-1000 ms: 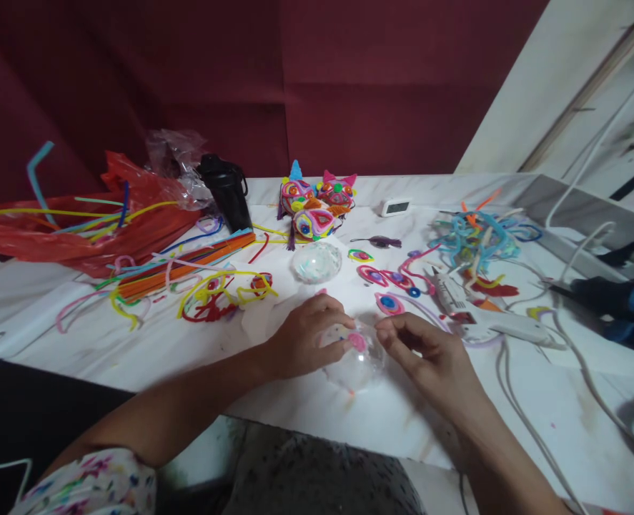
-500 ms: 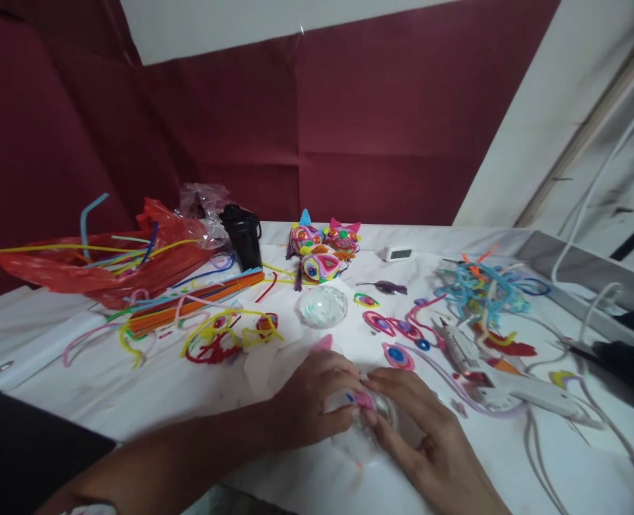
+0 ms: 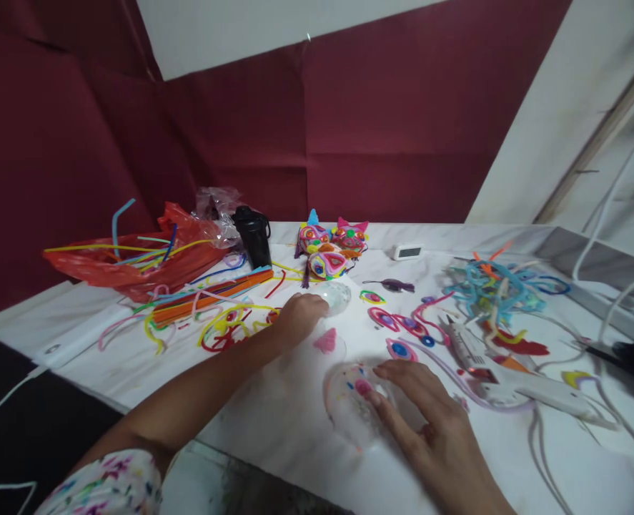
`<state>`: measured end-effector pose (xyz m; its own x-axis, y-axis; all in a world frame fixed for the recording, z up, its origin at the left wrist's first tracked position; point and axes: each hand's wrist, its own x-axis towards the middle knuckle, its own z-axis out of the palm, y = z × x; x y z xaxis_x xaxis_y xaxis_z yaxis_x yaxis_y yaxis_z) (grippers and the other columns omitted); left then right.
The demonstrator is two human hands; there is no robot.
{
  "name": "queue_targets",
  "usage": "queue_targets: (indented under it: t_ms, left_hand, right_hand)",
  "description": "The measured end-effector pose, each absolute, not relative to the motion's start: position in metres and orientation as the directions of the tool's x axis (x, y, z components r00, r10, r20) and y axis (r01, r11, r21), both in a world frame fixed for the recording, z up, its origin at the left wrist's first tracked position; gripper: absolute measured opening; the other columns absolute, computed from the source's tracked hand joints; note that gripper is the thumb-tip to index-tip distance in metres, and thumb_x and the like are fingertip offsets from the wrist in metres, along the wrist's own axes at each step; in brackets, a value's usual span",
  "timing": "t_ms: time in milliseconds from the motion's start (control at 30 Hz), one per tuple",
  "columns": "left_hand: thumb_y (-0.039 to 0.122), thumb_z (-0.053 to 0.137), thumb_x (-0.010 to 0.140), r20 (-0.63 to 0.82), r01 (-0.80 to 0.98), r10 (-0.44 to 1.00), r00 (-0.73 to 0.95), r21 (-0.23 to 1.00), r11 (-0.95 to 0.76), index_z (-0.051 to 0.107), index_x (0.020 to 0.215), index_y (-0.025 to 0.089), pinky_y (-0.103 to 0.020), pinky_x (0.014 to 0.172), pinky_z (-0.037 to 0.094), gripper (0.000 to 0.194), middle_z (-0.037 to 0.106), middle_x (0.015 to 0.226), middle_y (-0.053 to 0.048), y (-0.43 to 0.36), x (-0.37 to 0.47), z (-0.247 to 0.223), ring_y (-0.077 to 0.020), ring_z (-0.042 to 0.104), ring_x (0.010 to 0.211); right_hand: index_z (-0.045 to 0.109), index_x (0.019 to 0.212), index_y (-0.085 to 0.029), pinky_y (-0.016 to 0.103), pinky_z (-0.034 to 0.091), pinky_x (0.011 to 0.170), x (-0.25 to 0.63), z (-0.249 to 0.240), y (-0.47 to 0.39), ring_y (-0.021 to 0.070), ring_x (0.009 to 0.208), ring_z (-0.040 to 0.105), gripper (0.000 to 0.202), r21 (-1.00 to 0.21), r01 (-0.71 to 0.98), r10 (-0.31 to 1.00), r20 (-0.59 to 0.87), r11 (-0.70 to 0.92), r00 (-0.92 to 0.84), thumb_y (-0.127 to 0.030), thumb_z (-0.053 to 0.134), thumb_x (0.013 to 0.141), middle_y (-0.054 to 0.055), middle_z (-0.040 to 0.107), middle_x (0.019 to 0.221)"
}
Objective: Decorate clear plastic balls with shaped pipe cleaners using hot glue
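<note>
Your counter [image 3: 274, 436], back edge: three multicoloured fuzzy heads [image 3: 328, 259], seemingly finished; towards front edge: clear plastic dome [image 3: 349, 415], apparently unfinished, right grip [image 3: 427, 422] parted against it; left grip [image 3: 301, 316]: cannot tell

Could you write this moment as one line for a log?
left hand: at far clear shell, grip unclear | right hand: touching near clear shell | between shells: pink piece | right side: white glue gun

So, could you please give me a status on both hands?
Left hand at far dome. Right hand on near dome. Pink piece lies between domes.
</note>
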<state>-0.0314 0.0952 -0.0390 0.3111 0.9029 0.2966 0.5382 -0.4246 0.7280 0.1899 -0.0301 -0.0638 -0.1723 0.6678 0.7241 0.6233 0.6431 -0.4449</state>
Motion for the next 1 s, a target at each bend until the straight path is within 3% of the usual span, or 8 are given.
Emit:
queue_targets:
  t_ms: [133,267,400,533,767,1000]
  left_hand:
    - [0.021,0.058,0.079,0.279,0.355,0.945,0.169,0.877,-0.323,0.059,0.072,0.017,-0.027,0.071,0.039,0.009,0.056,0.070,0.000,0.104,-0.037,-0.028,-0.0156,0.051,0.072]
    - [0.031,0.062,0.078,0.154,0.080,0.983,0.098,0.984,-0.162,0.058,0.080,0.016,-0.024,0.062,0.040,0.016,0.056,0.072,0.001,0.099,-0.040,-0.022,-0.0123,0.052,0.064]
    - [0.026,0.067,0.076,0.014,-0.177,0.997,0.076,0.984,0.000,0.057,0.079,0.015,-0.024,0.061,0.043,0.015,0.058,0.075,-0.001,0.090,-0.041,-0.024,-0.0112,0.055,0.063]
    - [0.013,0.060,0.080,-0.087,-0.349,0.994,0.072,0.931,0.107,0.057,0.082,0.013,-0.022,0.058,0.042,0.003,0.059,0.075,-0.003,0.081,-0.039,-0.026,-0.0095,0.055,0.060]
    - [0.007,0.050,0.084,-0.194,-0.456,0.976,0.102,0.863,0.219,0.057,0.076,0.012,-0.021,0.050,0.040,0.012,0.058,0.065,-0.003,0.069,-0.036,-0.027,-0.0090,0.052,0.049]
    - [0.005,0.045,0.087,-0.213,-0.469,0.969,0.128,0.847,0.248,0.059,0.074,0.011,-0.019,0.046,0.037,0.020,0.054,0.060,-0.001,0.062,-0.040,-0.032,-0.0078,0.050,0.047]
  right_hand:
    - [0.063,0.098,-0.026,0.040,0.058,0.071,0.191,-0.066,-0.029,0.0241,0.091,0.065,0.017,-0.434,0.628,0.658,0.733,0.646,-0.170,-0.035,0.058,0.085,0.005,0.069,0.094]
    - [0.060,0.100,-0.027,0.041,0.058,0.070,0.191,-0.068,-0.029,0.0245,0.092,0.065,0.017,-0.415,0.641,0.651,0.738,0.646,-0.179,-0.035,0.056,0.086,0.004,0.068,0.095]
    - [0.056,0.108,-0.027,0.047,0.056,0.078,0.191,-0.072,-0.031,0.0275,0.099,0.063,0.027,-0.361,0.672,0.648,0.725,0.647,-0.234,-0.040,0.057,0.084,0.006,0.067,0.101]
    - [0.049,0.124,-0.024,0.050,0.055,0.084,0.190,-0.078,-0.033,0.0310,0.110,0.059,0.051,-0.288,0.691,0.638,0.700,0.663,-0.320,-0.044,0.061,0.079,0.010,0.062,0.117]
    - [0.037,0.137,-0.021,0.049,0.054,0.090,0.187,-0.085,-0.033,0.0330,0.116,0.055,0.086,-0.281,0.670,0.663,0.621,0.687,-0.419,-0.038,0.075,0.061,0.014,0.056,0.129]
    - [0.029,0.143,-0.025,0.050,0.054,0.089,0.186,-0.092,-0.030,0.0342,0.115,0.057,0.094,-0.293,0.648,0.658,0.614,0.703,-0.436,-0.036,0.075,0.061,0.015,0.055,0.130]
